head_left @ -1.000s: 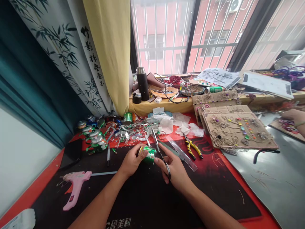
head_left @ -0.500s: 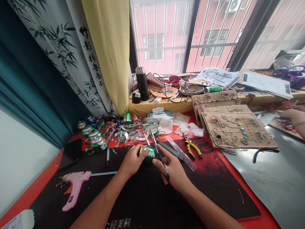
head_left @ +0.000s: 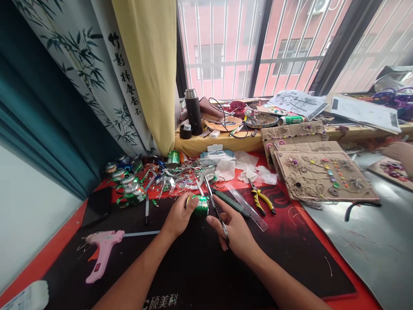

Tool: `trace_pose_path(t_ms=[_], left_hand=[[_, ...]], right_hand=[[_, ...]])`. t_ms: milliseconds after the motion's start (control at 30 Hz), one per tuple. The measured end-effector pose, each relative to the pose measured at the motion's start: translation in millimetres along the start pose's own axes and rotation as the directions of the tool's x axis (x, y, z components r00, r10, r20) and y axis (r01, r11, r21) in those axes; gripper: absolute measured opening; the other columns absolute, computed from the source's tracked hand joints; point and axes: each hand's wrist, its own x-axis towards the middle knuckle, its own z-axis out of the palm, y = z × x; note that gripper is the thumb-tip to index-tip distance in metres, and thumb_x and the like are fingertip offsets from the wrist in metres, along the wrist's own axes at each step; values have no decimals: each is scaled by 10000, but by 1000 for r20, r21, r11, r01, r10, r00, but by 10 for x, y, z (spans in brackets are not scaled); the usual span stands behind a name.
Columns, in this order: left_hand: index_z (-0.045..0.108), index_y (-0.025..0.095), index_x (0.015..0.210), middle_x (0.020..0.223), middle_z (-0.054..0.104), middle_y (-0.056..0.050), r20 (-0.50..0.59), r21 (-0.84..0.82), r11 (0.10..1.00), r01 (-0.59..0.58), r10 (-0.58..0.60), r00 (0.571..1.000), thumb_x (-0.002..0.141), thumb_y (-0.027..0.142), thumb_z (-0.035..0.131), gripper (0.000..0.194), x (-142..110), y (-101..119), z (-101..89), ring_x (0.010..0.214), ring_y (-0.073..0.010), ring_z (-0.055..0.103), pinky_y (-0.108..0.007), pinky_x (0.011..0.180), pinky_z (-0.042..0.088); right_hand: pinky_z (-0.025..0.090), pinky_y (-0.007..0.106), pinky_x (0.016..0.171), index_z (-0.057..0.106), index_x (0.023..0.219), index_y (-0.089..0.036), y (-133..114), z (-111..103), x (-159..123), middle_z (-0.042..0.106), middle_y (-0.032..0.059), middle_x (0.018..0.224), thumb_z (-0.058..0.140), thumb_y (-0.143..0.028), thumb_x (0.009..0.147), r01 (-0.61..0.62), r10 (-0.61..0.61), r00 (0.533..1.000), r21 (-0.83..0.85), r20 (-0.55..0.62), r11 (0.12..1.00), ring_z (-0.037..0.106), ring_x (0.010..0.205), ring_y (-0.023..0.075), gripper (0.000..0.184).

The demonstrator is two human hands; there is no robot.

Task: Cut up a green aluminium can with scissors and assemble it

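A cut green can piece point(head_left: 202, 206) is held in my left hand point(head_left: 180, 214), thumb on its printed side and fingers behind it. My right hand point(head_left: 232, 227) grips a pair of scissors point(head_left: 217, 207), its blades pointing up and away, close beside the can's right edge. Whether the blades touch the can, I cannot tell. Just beyond my right hand lie a dark green utility knife point(head_left: 232, 203) and a clear ruler point(head_left: 248, 207). Yellow-and-black pliers point(head_left: 262, 200) rest to the right of them.
A pink glue gun point(head_left: 105, 254) lies at left on the black mat point(head_left: 193, 275). Metal strips point(head_left: 174, 176) and cut cans point(head_left: 132, 192) sit at the back. Cardboard boards with cord point(head_left: 322, 172) lean at right. Another person's hand point(head_left: 398, 153) is at the far right.
The green can piece has turned slightly in my left hand and moved a little away from the scissors. At the far right the other person's hand has shifted upward.
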Motion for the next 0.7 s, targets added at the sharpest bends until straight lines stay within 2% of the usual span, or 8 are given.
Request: trace_pose_path(t_ms=[167, 333, 433, 533, 700], left_hand=[[739, 243, 955, 945, 770, -70, 47, 11, 1000, -6, 6, 999, 972, 748, 540, 543, 15, -15, 69, 920, -294, 714, -414, 898, 539], [701, 220, 1130, 1255, 738, -160, -128, 61, 997, 55, -46, 991, 954, 781, 522, 615, 34, -65, 64, 1250, -381, 648, -533, 1108, 439], [667, 218, 1151, 1160, 749, -137, -194, 73, 994, 76, -60, 979, 965, 799, 477, 639, 21, -51, 28, 1123, -363, 687, -528, 1043, 481], [665, 228, 1170, 1018, 751, -79, -219, 38, 997, 65, -55, 974, 952, 798, 530, 624, 11, -35, 6, 978, -319, 710, -467, 938, 533], [667, 227, 1278, 1130, 750, -86, -279, -189, 981, 36, -89, 956, 922, 756, 652, 638, 78, -119, -24, 965, -263, 715, -356, 780, 575]], right_hand=[[281, 186, 342, 457, 1658, -149, -34, -1, 2, 420, -146, 544, 812, -621, 850, 4, -4, 1000, -8, -28, 1000, 431, 334, 85, 1000], [267, 185, 326, 446, 1669, -160, 0, 11, 0, 381, -153, 554, 817, -629, 842, -8, 8, 1000, -11, 3, 1000, 425, 324, 85, 1021], [271, 184, 323, 433, 1679, -171, 32, 17, 1, 378, -151, 562, 808, -608, 865, -5, 5, 1000, -22, 12, 1000, 419, 323, 80, 997], [270, 183, 321, 429, 1683, -183, 49, 12, 5, 377, -148, 569, 804, -591, 882, 0, 1, 1000, -26, 22, 1000, 424, 323, 79, 974], [272, 183, 321, 406, 1695, -187, 46, 5, -8, 378, -144, 590, 826, -591, 875, 1, -1, 998, -5, 59, 1000, 428, 331, 74, 1006]])
